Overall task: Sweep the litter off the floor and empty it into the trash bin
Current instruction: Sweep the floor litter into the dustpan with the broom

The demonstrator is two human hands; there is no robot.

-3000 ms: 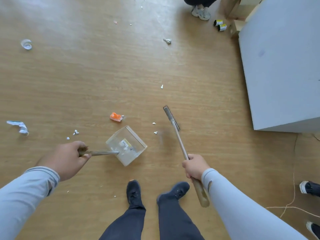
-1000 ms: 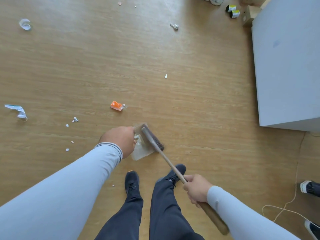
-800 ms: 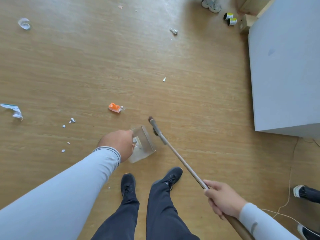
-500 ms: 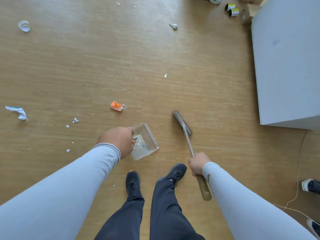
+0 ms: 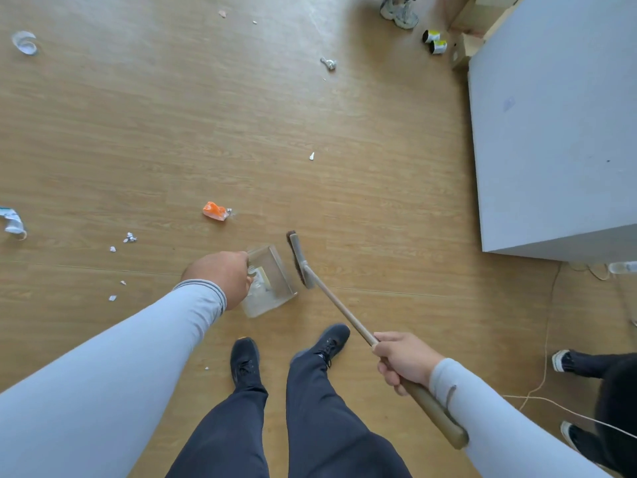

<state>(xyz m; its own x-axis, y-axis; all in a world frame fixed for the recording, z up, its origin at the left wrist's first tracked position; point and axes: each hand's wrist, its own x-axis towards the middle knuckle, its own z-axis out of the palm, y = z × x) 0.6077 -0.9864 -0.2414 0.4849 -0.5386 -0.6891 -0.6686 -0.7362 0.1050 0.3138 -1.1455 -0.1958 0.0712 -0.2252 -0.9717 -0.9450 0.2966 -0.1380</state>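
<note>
The left hand (image 5: 220, 276) reaches down to a clear dustpan (image 5: 272, 282) resting on the wooden floor (image 5: 172, 132), its fingers curled at the pan's near-left side; the handle itself is hidden under the hand, so the grip can only be read as a hold on the dustpan. Some pale scraps and a yellowish label show through the pan's clear walls. The right hand (image 5: 403, 362) grasps the broom (image 5: 331, 298) partway up its wooden handle, fingers wrapped round it. The broom's dark bristle head sits on the floor just beside the dustpan's right edge, nearly parallel to it.

Litter lies scattered on the floor: an orange wrapper (image 5: 214, 211) beyond the dustpan, small white scraps (image 5: 129, 238) to the left, a crumpled blue-and-white wrapper (image 5: 12, 222) at the left edge, a clear plastic cup (image 5: 24, 42) at far left, a white fleck (image 5: 312, 156) and a twisted silver piece (image 5: 329, 63) farther off. A grey cabinet (image 5: 558, 125) stands at right, with two small cans (image 5: 435, 41) near its far corner. The person's dark shoes (image 5: 245, 362) stand just behind the dustpan.
</note>
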